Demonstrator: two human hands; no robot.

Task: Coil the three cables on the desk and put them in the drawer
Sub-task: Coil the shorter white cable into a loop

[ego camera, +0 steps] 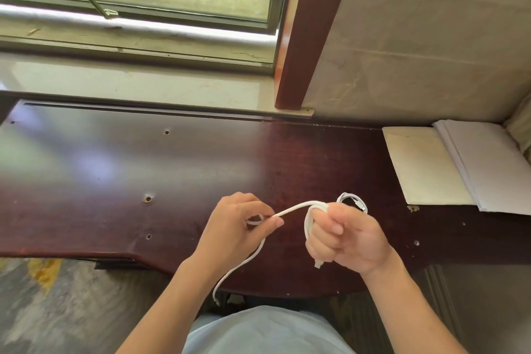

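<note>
A thick white cable (296, 207) is wound in loops around the fingers of my right hand (347, 241), which grips it in a fist above the desk's front edge. My left hand (241, 224) pinches the free length of that cable between thumb and fingers. The loose tail runs down from my left hand and hangs past the desk edge, ending in a plug (216, 300). Behind my right hand a thinner white cable (355, 202) lies coiled on the dark wooden desk (143, 158). A third cable and the drawer are not visible.
A cream pad (425, 164) and a stack of white paper (494, 167) lie at the desk's far right. A window sill and a wooden post stand behind the desk. The desktop has several small screw holes (148, 198).
</note>
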